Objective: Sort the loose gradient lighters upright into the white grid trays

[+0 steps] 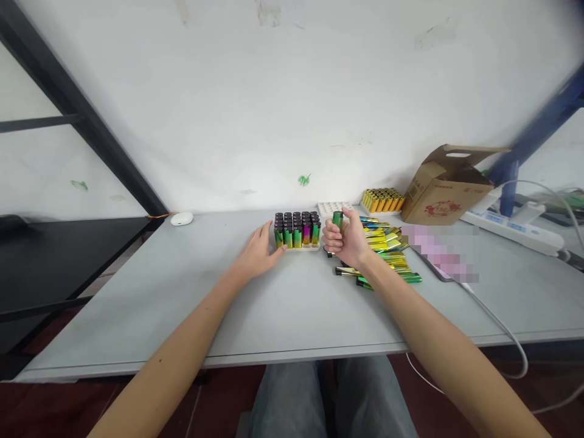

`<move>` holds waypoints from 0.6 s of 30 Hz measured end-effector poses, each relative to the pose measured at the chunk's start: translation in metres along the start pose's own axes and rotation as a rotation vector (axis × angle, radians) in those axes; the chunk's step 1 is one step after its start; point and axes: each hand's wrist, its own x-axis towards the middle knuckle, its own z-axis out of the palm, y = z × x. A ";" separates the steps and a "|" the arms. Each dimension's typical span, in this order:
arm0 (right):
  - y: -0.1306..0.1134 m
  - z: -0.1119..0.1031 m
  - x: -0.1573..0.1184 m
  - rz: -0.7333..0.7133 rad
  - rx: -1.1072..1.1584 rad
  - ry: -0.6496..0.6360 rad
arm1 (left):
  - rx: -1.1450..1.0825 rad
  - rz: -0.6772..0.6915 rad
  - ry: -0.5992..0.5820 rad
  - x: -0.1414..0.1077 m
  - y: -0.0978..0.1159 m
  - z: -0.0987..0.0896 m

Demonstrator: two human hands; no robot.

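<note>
A pale tray point(311, 247) holds rows of shiny upright tubes with black tops point(298, 236), mostly green fading to yellow, one purple. My left hand point(257, 250) lies at its left side, fingers stretched, thumb at the tray's front left corner. Just right of the tray, my right hand point(347, 238) is closed around a green shiny tube point(337, 219), held upright with its top showing above the fingers. Beneath and beside that hand lie loose shiny tubes point(392, 258) in yellow and green, several with black ends. My wrist hides part of this pile.
Behind my right hand sits a white tray with holes point(334, 207). A second tray bears yellow tubes point(382, 199), beside an open cardboard box point(440, 201). A phone point(444, 258) with a cable, a power strip point(515, 231) and a small white case point(182, 219) rest on the table point(182, 304).
</note>
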 end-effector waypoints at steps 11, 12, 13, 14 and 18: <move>0.002 0.001 0.001 0.014 0.020 0.046 | 0.073 0.063 -0.047 0.001 -0.002 0.003; 0.002 0.002 0.000 0.019 0.021 0.047 | 0.074 0.066 -0.047 0.001 -0.001 0.003; 0.002 0.002 0.000 0.022 0.021 0.047 | 0.076 0.069 -0.047 0.001 -0.001 0.003; 0.001 0.003 0.000 0.023 0.021 0.047 | 0.077 0.072 -0.048 0.001 0.000 0.002; 0.001 0.007 0.001 -0.001 0.014 0.059 | 0.070 0.069 -0.048 0.001 0.001 0.002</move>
